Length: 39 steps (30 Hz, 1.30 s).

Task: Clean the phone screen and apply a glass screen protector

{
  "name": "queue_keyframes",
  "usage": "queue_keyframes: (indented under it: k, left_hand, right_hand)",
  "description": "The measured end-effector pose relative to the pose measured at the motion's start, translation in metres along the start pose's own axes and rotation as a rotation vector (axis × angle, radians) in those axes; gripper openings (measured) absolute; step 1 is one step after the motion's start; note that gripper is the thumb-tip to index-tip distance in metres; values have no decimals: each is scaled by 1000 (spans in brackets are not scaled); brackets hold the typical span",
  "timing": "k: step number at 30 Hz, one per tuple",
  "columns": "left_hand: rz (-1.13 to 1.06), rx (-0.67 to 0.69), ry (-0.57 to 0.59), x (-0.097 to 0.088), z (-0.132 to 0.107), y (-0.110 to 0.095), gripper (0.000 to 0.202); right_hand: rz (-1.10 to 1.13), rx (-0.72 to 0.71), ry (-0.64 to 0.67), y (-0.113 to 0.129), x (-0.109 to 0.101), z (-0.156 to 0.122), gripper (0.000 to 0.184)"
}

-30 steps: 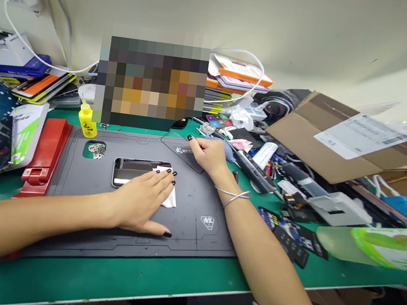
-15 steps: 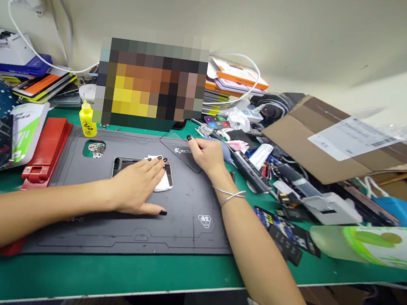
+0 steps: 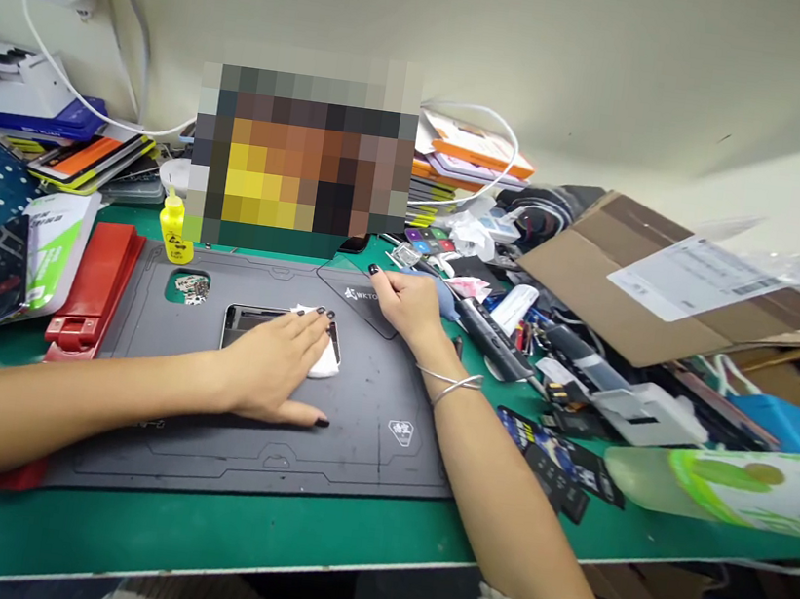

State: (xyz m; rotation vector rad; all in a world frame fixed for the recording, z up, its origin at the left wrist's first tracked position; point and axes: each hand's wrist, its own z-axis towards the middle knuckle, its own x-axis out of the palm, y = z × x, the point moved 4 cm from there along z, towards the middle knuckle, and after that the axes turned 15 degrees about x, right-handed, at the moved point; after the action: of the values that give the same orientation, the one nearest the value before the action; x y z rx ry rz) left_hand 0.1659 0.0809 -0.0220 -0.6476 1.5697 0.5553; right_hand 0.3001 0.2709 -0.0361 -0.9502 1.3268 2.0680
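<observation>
A phone (image 3: pixel 247 323) lies screen-up on the dark work mat (image 3: pixel 368 433). My left hand (image 3: pixel 273 366) lies flat over the phone's right half, fingers stretched out, pressing a white wipe (image 3: pixel 327 361) onto the screen. My right hand (image 3: pixel 406 302) rests at the mat's far right corner, fingers curled down on a dark triangular piece (image 3: pixel 363 297) with white lettering. A thin bangle circles my right wrist.
A yellow bottle (image 3: pixel 174 232) stands at the mat's far left, a red holder (image 3: pixel 96 284) beside it. Tools, cables and a screwdriver (image 3: pixel 494 337) crowd the right, with a cardboard box (image 3: pixel 630 281) behind. A green-white bottle (image 3: pixel 729 485) lies at the right edge.
My left hand has slid the white wipe up and to the left, from the mat beside the phone onto its screen. My right hand has stayed in place.
</observation>
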Motion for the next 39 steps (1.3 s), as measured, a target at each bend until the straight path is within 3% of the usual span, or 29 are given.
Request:
queue_keyframes:
  k: [4,10,16,22,28,35,39]
  left_hand:
    - [11,99,-16,3,0,-14,98]
    - [18,-50,4,0,-1,2,95]
    - [22,70,-55,4,-2,-16,96]
    - [27,-81,18,1,-2,5,97]
    - [37,52,9,2,-4,-17,96]
    - [11,-67,-12,0,-3,2,95]
    - [40,38,28,1,-2,-12,97]
  right_hand:
    - [10,-6,5,0,0,0,57]
    - [27,-4,1,0,0,-1,58]
    - [35,2,8,1,-1,0,57]
    - [41,3,13,2,-2,-1,59]
    - [42,3,12,1,-2,-1,59]
    - [40,4,10,1,-2,0,60]
    - [40,0,18,3,-2,-1,59]
